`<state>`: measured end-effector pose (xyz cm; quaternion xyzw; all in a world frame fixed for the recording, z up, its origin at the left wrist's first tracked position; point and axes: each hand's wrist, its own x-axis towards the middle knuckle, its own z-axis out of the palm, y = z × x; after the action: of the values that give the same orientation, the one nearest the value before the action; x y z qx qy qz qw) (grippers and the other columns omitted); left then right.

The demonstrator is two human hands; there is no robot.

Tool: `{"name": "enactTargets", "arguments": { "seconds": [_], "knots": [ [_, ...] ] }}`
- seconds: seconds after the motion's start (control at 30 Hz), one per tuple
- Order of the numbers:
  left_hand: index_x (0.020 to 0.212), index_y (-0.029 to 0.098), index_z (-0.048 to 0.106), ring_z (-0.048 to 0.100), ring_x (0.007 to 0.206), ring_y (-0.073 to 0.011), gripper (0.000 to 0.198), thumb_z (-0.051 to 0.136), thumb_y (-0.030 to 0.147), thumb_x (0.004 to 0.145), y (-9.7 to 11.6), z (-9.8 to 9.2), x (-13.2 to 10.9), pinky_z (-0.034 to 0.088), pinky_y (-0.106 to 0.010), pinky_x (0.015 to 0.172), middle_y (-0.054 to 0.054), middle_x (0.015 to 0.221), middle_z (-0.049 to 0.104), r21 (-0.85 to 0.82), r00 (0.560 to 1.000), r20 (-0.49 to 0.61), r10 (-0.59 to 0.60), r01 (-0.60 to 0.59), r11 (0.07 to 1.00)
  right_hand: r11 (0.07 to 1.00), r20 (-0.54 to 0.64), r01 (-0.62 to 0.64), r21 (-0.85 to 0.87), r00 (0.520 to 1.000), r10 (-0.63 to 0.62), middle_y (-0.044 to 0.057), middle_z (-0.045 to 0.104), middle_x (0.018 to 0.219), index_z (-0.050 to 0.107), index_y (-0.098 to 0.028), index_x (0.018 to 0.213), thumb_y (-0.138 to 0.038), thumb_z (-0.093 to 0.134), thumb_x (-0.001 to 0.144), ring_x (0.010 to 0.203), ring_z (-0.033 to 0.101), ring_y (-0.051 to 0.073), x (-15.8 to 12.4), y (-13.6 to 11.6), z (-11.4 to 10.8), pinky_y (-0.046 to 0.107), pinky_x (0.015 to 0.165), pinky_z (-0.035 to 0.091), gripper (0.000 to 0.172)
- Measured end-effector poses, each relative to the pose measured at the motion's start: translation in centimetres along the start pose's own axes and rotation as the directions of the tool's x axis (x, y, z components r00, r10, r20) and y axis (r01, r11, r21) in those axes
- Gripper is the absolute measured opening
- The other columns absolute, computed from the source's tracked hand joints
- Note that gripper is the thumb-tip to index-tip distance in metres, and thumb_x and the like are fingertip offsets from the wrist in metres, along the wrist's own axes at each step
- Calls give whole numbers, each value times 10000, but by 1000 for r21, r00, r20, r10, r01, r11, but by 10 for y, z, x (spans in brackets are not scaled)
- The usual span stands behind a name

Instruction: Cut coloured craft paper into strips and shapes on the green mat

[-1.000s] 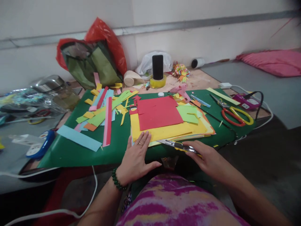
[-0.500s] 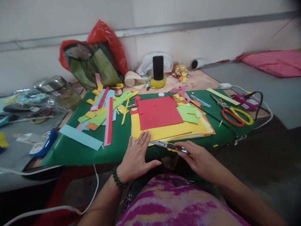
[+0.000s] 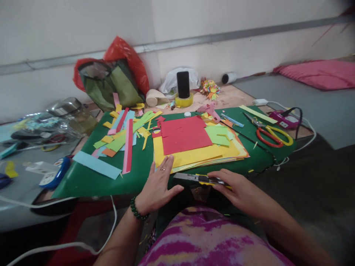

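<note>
My left hand point(image 3: 159, 184) lies with fingers stretched on the lower left corner of a stack of yellow paper point(image 3: 191, 156), thumb apart from the fingers. In my right hand point(image 3: 235, 184) is a box cutter point(image 3: 202, 179) with a yellow and black handle. Its blade points left, just below the near edge of the stack and close to my left thumb. A red sheet point(image 3: 185, 135) rests on the yellow paper, beside green pieces point(image 3: 219, 135). Coloured paper strips point(image 3: 128, 146) are scattered on the green mat point(image 3: 138, 184) to the left.
Scissors point(image 3: 273, 135) and a pink glue gun point(image 3: 209, 110) lie on the mat's right half. Behind stand a phone point(image 3: 183, 85) on a yellow tape roll point(image 3: 183, 100) and a green bag point(image 3: 116, 83). A blue tape dispenser point(image 3: 59, 173) is at the left.
The cutter has moved slightly down and away from the paper's edge, and its blade now lies more level. My left hand stays on the stack. The camera view has shifted a little.
</note>
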<state>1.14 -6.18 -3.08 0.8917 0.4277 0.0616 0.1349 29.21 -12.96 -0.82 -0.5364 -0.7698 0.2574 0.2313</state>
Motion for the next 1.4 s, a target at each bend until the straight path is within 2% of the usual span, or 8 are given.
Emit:
{"name": "enactTargets", "arguments": {
  "seconds": [0.1,0.17,0.3,0.53,0.77,1.03,1.23,1.4],
  "knots": [
    [1535,175,200,283,1440,-290,772,204,668,942,4,-7,3,175,-602,1144,-154,1549,331,19,999,9,-43,43,999,999,-181,-48,-10,982,45,76,716,1070,643,-246,1117,-368,488,925,953,685,224,-15,19,-24,319,785,561,275],
    [1462,196,388,355,1400,-300,658,246,609,969,10,-13,10,202,-618,1128,-143,1505,416,77,995,-63,-76,81,994,986,-396,-145,-81,913,101,88,711,1091,627,-242,1147,-423,482,924,953,681,247,-14,35,-38,346,788,556,322],
    [1201,208,649,555,1187,-289,409,418,458,975,35,-20,36,388,-519,1039,-132,1299,616,156,978,-204,-45,77,985,920,-565,-290,-264,819,96,120,698,1093,617,-206,1164,-406,467,915,944,665,288,21,69,-48,416,804,534,353],
    [1017,199,677,607,969,-248,205,530,321,941,67,-19,66,514,-365,808,-89,1017,685,211,999,-39,-26,34,977,834,-506,-352,-425,856,103,153,697,1014,678,-187,1046,-320,524,885,964,611,320,68,93,-43,480,817,516,259],
    [1038,228,672,638,962,-219,187,530,309,948,66,-14,60,515,-325,763,-50,1042,696,164,995,-52,-80,88,983,932,-222,189,-308,939,-264,98,683,1162,635,-219,1187,-300,603,881,1098,593,263,50,56,-21,448,930,513,317],
    [1115,202,689,614,995,-237,256,622,316,896,52,-10,61,489,-382,917,-68,1080,699,88,986,-162,-37,52,995,918,-170,178,-354,953,-250,86,714,883,694,-197,930,-177,530,910,868,613,248,53,54,-15,413,778,537,166],
    [1014,216,737,666,973,-215,191,576,215,910,42,-10,61,517,-334,875,-44,1074,731,-9,983,-177,-38,37,999,923,-251,253,-291,910,-329,105,707,965,596,-206,816,-163,459,903,926,641,226,38,42,-21,362,788,527,168],
    [975,241,751,677,1043,-213,235,559,149,878,26,-13,58,526,-316,892,-21,1159,719,-51,989,-135,-64,57,997,994,-141,86,-73,985,-96,18,680,682,569,-225,840,-269,425,929,592,636,148,17,34,-31,261,572,485,175]
  ]
}}
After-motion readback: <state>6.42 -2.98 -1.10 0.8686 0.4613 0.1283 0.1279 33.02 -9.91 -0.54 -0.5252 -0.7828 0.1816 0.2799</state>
